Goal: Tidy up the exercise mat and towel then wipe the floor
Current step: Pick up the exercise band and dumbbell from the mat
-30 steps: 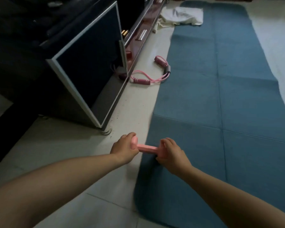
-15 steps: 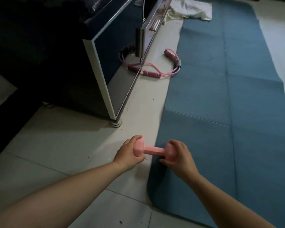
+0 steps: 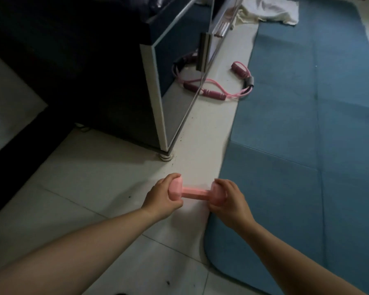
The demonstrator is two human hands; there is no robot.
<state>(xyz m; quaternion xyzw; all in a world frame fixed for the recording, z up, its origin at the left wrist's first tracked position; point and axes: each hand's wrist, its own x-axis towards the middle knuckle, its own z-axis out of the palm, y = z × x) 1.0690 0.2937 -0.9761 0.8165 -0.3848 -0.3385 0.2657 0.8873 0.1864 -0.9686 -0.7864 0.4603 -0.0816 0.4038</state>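
A pink dumbbell (image 3: 195, 191) is being held nearest the viewer, over the tiled floor (image 3: 83, 188) just beside the near left edge of the blue mat (image 3: 307, 145). One end is being gripped by the curled fingers of the left hand (image 3: 161, 199), the other by those of the right hand (image 3: 229, 201). The mat is lying fully spread out on the right, so none of the tidying is judged finished. The folding, the towel and the wiping are all being left for later. Room is being narrowed on the left by a dark cabinet (image 3: 115, 81) whose open glass door (image 3: 200, 81) is jutting towards the mat, leaving only a strip of tile between. A pink pull rope (image 3: 211, 93) is lying in that strip, touching the mat's edge. Farthest off, the white towel (image 3: 271, 11) is lying crumpled, partly on the mat's far corner.
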